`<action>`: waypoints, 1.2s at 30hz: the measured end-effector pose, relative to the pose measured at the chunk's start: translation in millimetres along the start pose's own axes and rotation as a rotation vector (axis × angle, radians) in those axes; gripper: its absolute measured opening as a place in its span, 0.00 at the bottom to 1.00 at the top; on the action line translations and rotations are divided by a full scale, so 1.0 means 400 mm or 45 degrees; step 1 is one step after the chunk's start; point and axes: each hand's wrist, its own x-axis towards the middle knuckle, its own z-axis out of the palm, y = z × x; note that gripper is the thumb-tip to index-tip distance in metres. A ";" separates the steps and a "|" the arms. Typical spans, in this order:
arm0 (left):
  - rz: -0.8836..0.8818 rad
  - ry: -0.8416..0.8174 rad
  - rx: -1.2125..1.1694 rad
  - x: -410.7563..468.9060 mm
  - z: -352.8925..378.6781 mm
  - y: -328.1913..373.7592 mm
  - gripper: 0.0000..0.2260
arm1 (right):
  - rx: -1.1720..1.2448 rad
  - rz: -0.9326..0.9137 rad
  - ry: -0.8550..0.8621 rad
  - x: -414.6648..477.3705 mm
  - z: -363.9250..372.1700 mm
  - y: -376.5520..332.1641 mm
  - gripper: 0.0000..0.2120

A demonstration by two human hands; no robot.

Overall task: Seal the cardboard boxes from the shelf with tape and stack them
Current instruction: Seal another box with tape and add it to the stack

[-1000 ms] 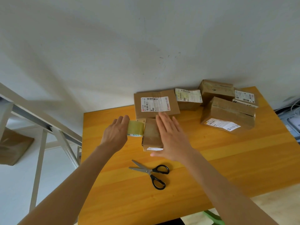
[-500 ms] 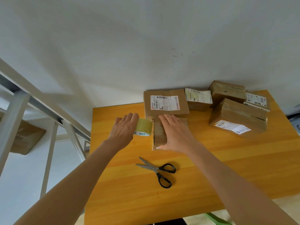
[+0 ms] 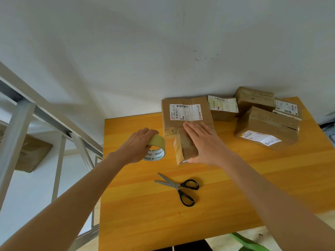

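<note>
Small cardboard box [image 3: 184,150]: brown, oblong, creased and rumpled, glossy tape along its top, white label at the near end. Centre of the frame, on the worktop [image 3: 235,189], its far end against a larger, flat labelled box [image 3: 186,113].
Right hand [image 3: 205,142]: flat, fingers straight, resting on the box top.
Left hand [image 3: 136,148]: curled round the tape roll [image 3: 157,151], yellowish, with a white printed core, just left of the box.
Scissors [image 3: 178,187]: steel blades parted, black loops, lower centre.
More boxes [image 3: 266,127]: upper right, piled, white labels.
Worktop: smooth orange wood.
</note>
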 end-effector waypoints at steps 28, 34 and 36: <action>-0.151 -0.177 -0.242 0.020 -0.027 0.037 0.37 | 0.156 0.242 -0.273 -0.181 0.348 -0.201 0.21; -0.146 -0.168 -0.279 0.037 -0.043 0.046 0.22 | 0.226 0.324 -0.296 -0.175 0.335 -0.212 0.18; -0.132 -0.190 -0.262 0.046 -0.051 0.044 0.17 | 0.370 0.356 -0.298 -0.183 0.320 -0.209 0.15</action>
